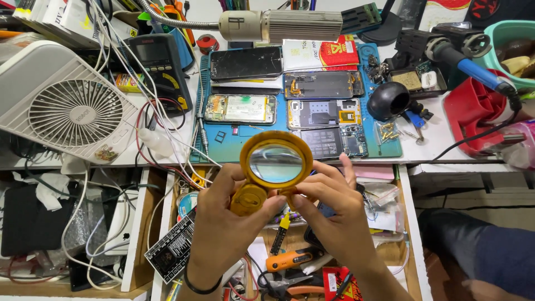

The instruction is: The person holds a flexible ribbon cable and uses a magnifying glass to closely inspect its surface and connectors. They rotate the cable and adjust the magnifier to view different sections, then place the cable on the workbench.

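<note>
Both hands grip a yellow magnifying glass (276, 165): left hand (223, 223) on its handle, right hand (329, 214) pinching something tiny, hidden. A red-and-yellow packet (322, 53) lies beyond them.

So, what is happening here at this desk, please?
A person holds a yellow magnifying glass with both hands over an open drawer full of tools. The left hand grips its handle; the right hand touches it below the rim. Behind it, opened phones lie on a blue mat, with a white fan to the left.
</note>
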